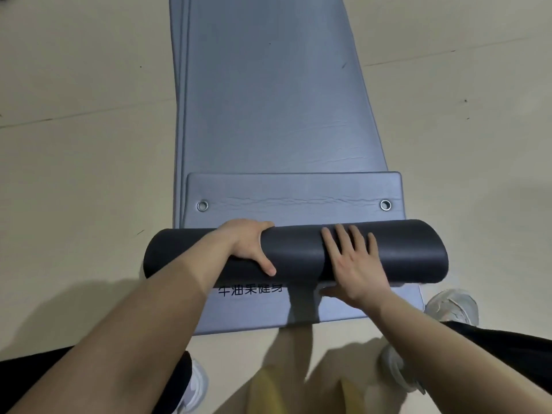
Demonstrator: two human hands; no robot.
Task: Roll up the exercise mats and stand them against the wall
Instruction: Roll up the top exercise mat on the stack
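Observation:
A dark rolled mat (409, 252) lies crosswise on top of a stack of flat grey mats (268, 100). The roll's loose end flap, with two metal eyelets (202, 205), lies flat just beyond it. My left hand (251, 243) grips over the top of the roll left of centre, thumb on the near side. My right hand (352, 261) presses flat on the roll right of centre, fingers spread, thumb down at the roll's near base. A dark strap (301, 303) hangs from under the roll toward me. Black printed characters (249, 289) show on the grey mat below the roll.
Beige tiled floor (74, 144) surrounds the mats on both sides. My white shoes (451, 306) and dark trouser legs stand at the near end of the mats. No wall is in view.

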